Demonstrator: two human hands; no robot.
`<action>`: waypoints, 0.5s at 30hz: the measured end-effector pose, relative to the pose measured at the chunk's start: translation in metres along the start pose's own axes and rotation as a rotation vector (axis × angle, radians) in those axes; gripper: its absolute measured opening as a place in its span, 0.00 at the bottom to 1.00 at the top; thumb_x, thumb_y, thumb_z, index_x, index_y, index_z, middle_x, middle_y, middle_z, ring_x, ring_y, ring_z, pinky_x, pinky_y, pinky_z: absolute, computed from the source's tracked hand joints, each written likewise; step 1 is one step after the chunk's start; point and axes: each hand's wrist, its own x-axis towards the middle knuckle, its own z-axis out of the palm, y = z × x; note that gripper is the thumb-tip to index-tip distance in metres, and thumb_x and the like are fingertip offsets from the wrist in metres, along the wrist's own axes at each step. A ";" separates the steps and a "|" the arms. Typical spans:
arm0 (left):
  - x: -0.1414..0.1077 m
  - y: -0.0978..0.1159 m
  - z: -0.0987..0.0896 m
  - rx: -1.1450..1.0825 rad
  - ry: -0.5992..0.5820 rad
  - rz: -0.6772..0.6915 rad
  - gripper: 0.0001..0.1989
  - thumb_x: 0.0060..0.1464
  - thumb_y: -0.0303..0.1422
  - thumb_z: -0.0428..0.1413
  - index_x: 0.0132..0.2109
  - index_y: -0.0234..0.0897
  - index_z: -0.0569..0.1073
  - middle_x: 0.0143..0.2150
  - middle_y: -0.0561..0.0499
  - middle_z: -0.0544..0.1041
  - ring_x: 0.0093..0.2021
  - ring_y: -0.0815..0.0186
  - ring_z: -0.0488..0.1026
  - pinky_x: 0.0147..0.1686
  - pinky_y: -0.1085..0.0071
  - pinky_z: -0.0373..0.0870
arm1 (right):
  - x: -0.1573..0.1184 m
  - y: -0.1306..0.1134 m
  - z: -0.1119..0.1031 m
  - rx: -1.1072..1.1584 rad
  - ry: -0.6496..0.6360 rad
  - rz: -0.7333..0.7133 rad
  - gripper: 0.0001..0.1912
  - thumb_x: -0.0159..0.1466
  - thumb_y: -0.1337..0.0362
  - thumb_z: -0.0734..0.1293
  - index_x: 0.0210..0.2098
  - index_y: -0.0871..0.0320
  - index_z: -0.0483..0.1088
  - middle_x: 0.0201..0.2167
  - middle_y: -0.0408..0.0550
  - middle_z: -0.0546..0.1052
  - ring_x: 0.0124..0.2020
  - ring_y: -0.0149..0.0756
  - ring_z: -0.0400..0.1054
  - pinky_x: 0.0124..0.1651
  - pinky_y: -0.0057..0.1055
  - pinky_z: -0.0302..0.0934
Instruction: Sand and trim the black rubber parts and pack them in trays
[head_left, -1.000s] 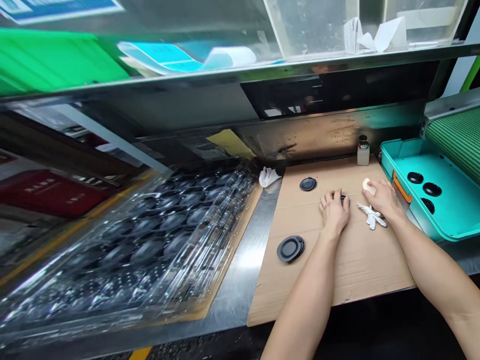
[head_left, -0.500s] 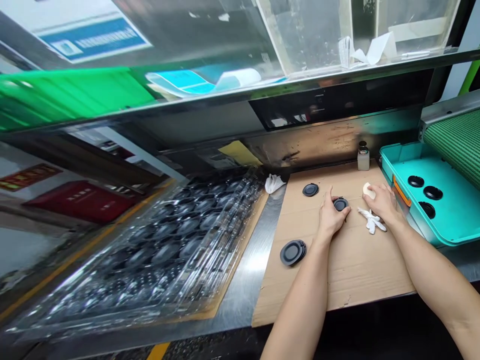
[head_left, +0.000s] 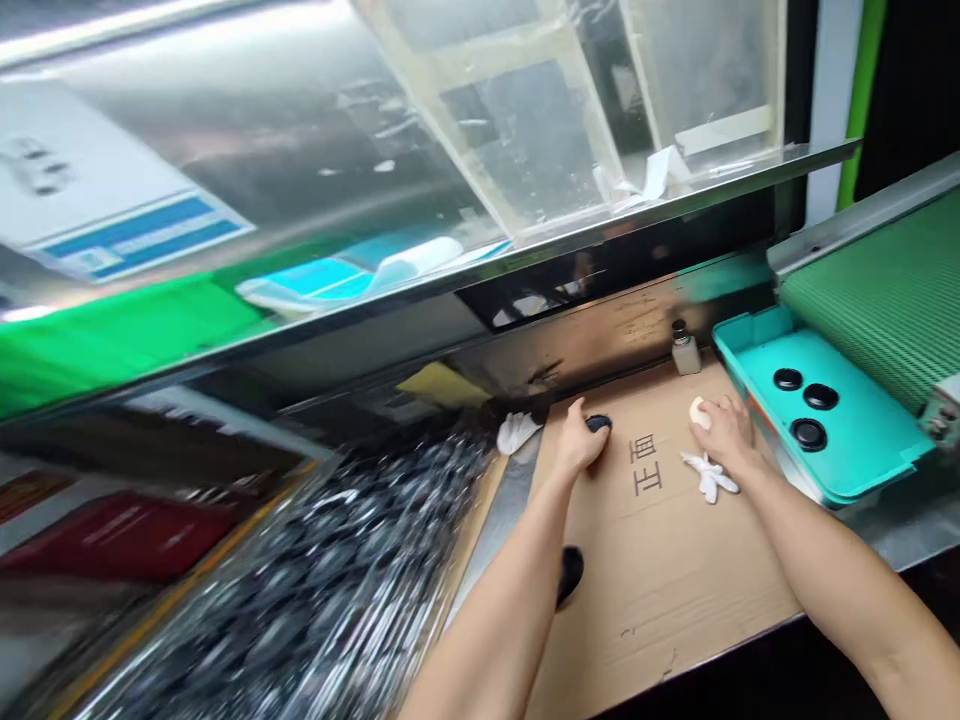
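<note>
The left hand is cupped, its fingers lying over a black round disc near the far edge of the cardboard sheet; whether it is gripping the disc or only resting on it cannot be told. The right hand is curled around a white pad, holding it against the cardboard. Just beside that hand lies a crumpled white cloth, and between the two hands are large printed black characters. A second black disc sits at the sheet's left edge, partly hidden by the left forearm.

At the back edge of the bench stands a small white bottle with a dark cap, and a white rag lies at the sheet's far left corner. To the right, a teal tray holds three black discs apart on its flat floor, beside a green ribbed conveyor belt. Left of the bench's steel strip, a stack of clear plastic trays holds many dark round pieces in rows, blurred. A clear acrylic bin on the shelf above holds white paper slips.
</note>
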 end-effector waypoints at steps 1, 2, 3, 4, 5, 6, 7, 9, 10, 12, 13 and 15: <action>0.001 0.000 0.000 0.051 0.006 0.024 0.44 0.51 0.33 0.61 0.72 0.29 0.55 0.66 0.30 0.68 0.66 0.45 0.67 0.65 0.56 0.61 | -0.002 -0.002 -0.001 0.003 -0.009 0.004 0.16 0.68 0.54 0.65 0.51 0.53 0.75 0.48 0.55 0.75 0.54 0.47 0.62 0.59 0.41 0.52; 0.003 0.001 0.000 0.120 0.024 0.039 0.44 0.51 0.37 0.62 0.72 0.30 0.57 0.68 0.29 0.65 0.68 0.42 0.63 0.66 0.52 0.59 | -0.003 -0.003 -0.001 0.010 -0.020 0.001 0.17 0.68 0.54 0.65 0.51 0.53 0.74 0.48 0.55 0.75 0.54 0.47 0.62 0.58 0.41 0.52; 0.005 0.005 -0.001 0.178 0.057 0.035 0.45 0.51 0.41 0.63 0.71 0.30 0.58 0.70 0.28 0.62 0.70 0.37 0.59 0.67 0.47 0.57 | -0.003 -0.004 -0.001 0.019 -0.029 -0.008 0.16 0.68 0.55 0.65 0.51 0.54 0.74 0.48 0.55 0.74 0.53 0.47 0.63 0.58 0.41 0.52; 0.008 0.012 -0.001 0.218 0.094 0.030 0.46 0.51 0.45 0.62 0.71 0.31 0.58 0.72 0.27 0.58 0.71 0.34 0.55 0.67 0.44 0.55 | -0.003 -0.005 0.000 0.028 -0.027 -0.003 0.16 0.68 0.54 0.65 0.51 0.54 0.74 0.49 0.55 0.74 0.53 0.47 0.63 0.58 0.41 0.53; 0.011 0.024 -0.002 0.237 0.123 0.042 0.45 0.52 0.48 0.61 0.71 0.32 0.59 0.73 0.28 0.56 0.72 0.32 0.52 0.67 0.42 0.55 | -0.002 -0.005 0.000 0.039 -0.025 0.005 0.16 0.68 0.54 0.65 0.51 0.54 0.74 0.49 0.55 0.74 0.53 0.47 0.63 0.58 0.41 0.53; 0.013 0.041 -0.002 0.237 0.147 0.078 0.44 0.53 0.50 0.59 0.71 0.32 0.60 0.73 0.28 0.55 0.72 0.32 0.51 0.66 0.41 0.55 | -0.001 -0.005 0.001 0.049 -0.022 0.013 0.16 0.68 0.55 0.65 0.51 0.55 0.74 0.50 0.55 0.73 0.54 0.47 0.62 0.58 0.41 0.54; 0.013 0.062 -0.002 0.225 0.167 0.144 0.42 0.55 0.51 0.58 0.70 0.33 0.62 0.73 0.29 0.56 0.72 0.34 0.52 0.66 0.41 0.56 | -0.001 -0.005 0.002 0.063 -0.019 0.022 0.16 0.68 0.55 0.65 0.51 0.55 0.73 0.50 0.56 0.73 0.54 0.47 0.62 0.58 0.42 0.54; 0.010 0.118 0.002 0.179 0.190 0.365 0.36 0.58 0.49 0.55 0.67 0.33 0.65 0.70 0.31 0.61 0.71 0.40 0.55 0.68 0.44 0.55 | -0.001 -0.005 0.002 0.094 -0.019 0.029 0.16 0.67 0.56 0.66 0.51 0.56 0.73 0.50 0.57 0.73 0.54 0.47 0.62 0.59 0.43 0.54; 0.006 0.151 0.005 0.154 0.197 0.496 0.33 0.59 0.48 0.55 0.66 0.33 0.66 0.69 0.33 0.64 0.71 0.43 0.57 0.69 0.47 0.54 | -0.002 -0.005 0.002 0.112 -0.020 0.026 0.16 0.67 0.57 0.66 0.52 0.57 0.73 0.50 0.57 0.73 0.54 0.47 0.63 0.59 0.43 0.54; -0.005 0.225 0.015 0.106 0.167 0.731 0.29 0.61 0.45 0.54 0.65 0.35 0.67 0.67 0.35 0.67 0.69 0.47 0.61 0.69 0.49 0.56 | -0.004 -0.006 0.002 0.151 -0.022 0.024 0.16 0.67 0.59 0.67 0.52 0.59 0.73 0.50 0.57 0.73 0.55 0.48 0.63 0.58 0.43 0.56; -0.011 0.263 0.022 0.088 0.132 0.816 0.28 0.62 0.45 0.53 0.65 0.36 0.68 0.67 0.36 0.67 0.68 0.47 0.62 0.68 0.49 0.57 | -0.005 -0.007 0.003 0.172 -0.023 0.032 0.16 0.67 0.60 0.66 0.52 0.59 0.73 0.50 0.57 0.74 0.55 0.48 0.64 0.58 0.42 0.58; -0.026 0.339 0.040 0.067 0.031 0.944 0.27 0.64 0.45 0.52 0.65 0.39 0.68 0.66 0.37 0.68 0.66 0.48 0.65 0.66 0.48 0.60 | -0.007 -0.011 0.003 0.213 -0.030 0.050 0.16 0.67 0.61 0.66 0.52 0.59 0.73 0.51 0.57 0.74 0.56 0.49 0.65 0.57 0.43 0.60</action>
